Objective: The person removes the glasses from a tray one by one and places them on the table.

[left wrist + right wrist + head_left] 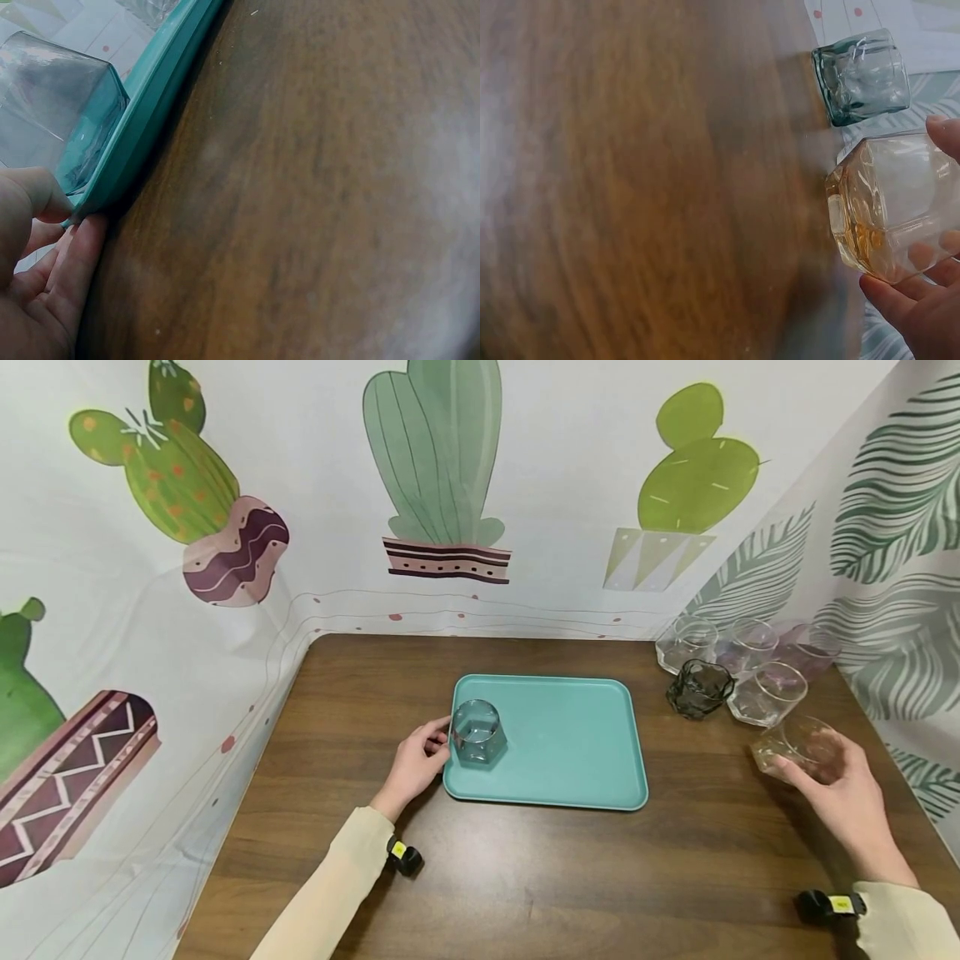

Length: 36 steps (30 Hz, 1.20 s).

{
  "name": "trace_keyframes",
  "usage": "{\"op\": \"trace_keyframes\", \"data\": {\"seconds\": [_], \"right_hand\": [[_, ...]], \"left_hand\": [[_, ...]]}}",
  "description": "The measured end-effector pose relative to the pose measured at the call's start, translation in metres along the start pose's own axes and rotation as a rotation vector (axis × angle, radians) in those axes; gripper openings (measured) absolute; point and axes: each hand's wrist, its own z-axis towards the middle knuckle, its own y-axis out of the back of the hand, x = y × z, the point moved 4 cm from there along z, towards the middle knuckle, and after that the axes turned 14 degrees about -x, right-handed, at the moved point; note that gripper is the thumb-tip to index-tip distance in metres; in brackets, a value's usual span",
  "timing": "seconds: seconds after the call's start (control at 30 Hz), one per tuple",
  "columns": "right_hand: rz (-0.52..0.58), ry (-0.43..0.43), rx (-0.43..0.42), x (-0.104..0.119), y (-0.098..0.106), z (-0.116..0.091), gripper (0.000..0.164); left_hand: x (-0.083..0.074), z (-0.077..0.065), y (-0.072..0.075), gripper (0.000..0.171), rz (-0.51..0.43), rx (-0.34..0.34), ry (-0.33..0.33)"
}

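My left hand (420, 757) pinches the left rim of the teal tray (566, 743), thumb above and fingers against the outer side, as the left wrist view shows. A blue-grey faceted glass (478, 735) stands upright on the tray, right by that hand. At the far right, my right hand (847, 793) grips an amber-tinted glass (892, 214), thumb on one side and fingers round the other. Beyond it stand a dark, wavy-sided glass (700, 689) and a clear glass (767, 695).
Several more glasses line the back right corner of the wooden table (525, 893), among them a clear glass (686, 645) and a purple-tinted glass (808, 652). A printed cloth (562, 485) hangs along the table's back and sides.
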Motion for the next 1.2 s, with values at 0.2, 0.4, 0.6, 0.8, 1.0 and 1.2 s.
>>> {"op": "trace_keyframes", "data": {"seconds": [0.2,0.4,0.6,0.8,1.0,1.2], "right_hand": [[0.108,0.017,-0.012,-0.0026,0.0028,0.0017,0.045],[0.155,-0.031,-0.006,-0.0066,0.0039,0.001,0.05],[0.166,-0.014,0.007,-0.0065,0.0024,0.0011,0.053],[0.212,0.019,0.043,-0.0053,-0.0002,0.0035,0.054],[0.15,0.013,0.015,-0.0064,0.0005,0.0008,0.06],[0.05,-0.022,-0.043,0.0001,0.0048,-0.0032,0.079]], "left_hand": [[0.0001,-0.0007,0.0003,0.051,0.004,0.0,-0.002],[-0.0013,-0.0005,0.0018,0.05,0.001,-0.008,-0.018],[0.0,-0.0004,0.0005,0.049,0.003,-0.026,-0.062],[0.0009,-0.0012,0.0012,0.051,-0.006,-0.007,-0.017],[-0.0007,-0.0011,0.0015,0.051,-0.01,-0.012,-0.024],[0.0004,-0.0007,0.0009,0.051,0.002,-0.009,-0.017]]}}
